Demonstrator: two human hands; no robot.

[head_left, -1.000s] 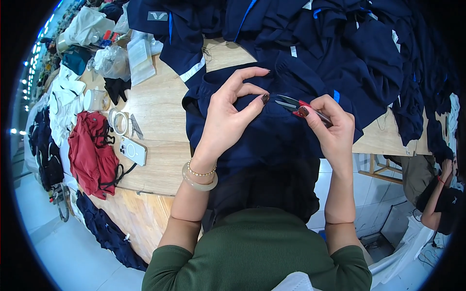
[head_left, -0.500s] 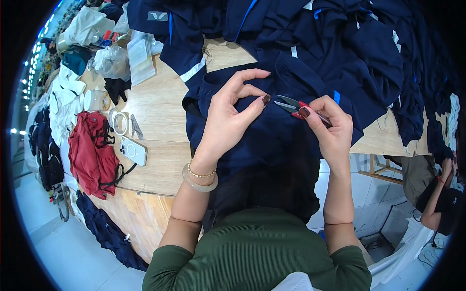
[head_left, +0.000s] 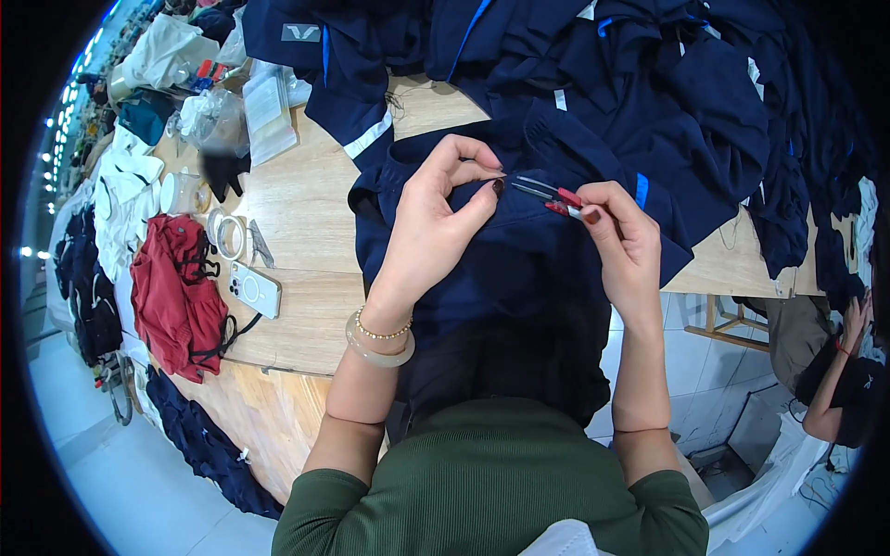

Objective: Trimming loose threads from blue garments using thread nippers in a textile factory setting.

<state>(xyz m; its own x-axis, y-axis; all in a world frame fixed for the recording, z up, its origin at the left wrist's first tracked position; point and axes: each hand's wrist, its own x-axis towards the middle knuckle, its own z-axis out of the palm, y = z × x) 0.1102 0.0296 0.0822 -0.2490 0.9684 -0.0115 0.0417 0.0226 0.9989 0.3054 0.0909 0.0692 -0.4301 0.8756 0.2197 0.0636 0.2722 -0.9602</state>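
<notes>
My right hand point(head_left: 627, 243) grips a pair of red-handled thread snips point(head_left: 567, 196), with the metal blades pointing left. My left hand point(head_left: 434, 215) is closed in a pinch just left of the blade tips. Whatever sits between its thumb and fingers is too fine to make out. Under both hands lies a navy garment point(head_left: 505, 246) with a gathered waistband, spread over the table's front edge and down toward my lap. A pale bangle and a beaded bracelet circle my left wrist.
Navy garments point(head_left: 649, 102) with blue and white trims are heaped at the back and right. On the wooden table point(head_left: 315, 278) to the left lie a phone point(head_left: 254, 289), tape rolls point(head_left: 230, 236), a red cloth item point(head_left: 176, 296) and plastic bags. Another person's arm point(head_left: 830, 385) shows at far right.
My right hand has shifted slightly left, bringing the snips closer to my left fingertips, and the blades look nearer together. My left finger and thumb have drawn together into a pinch.
</notes>
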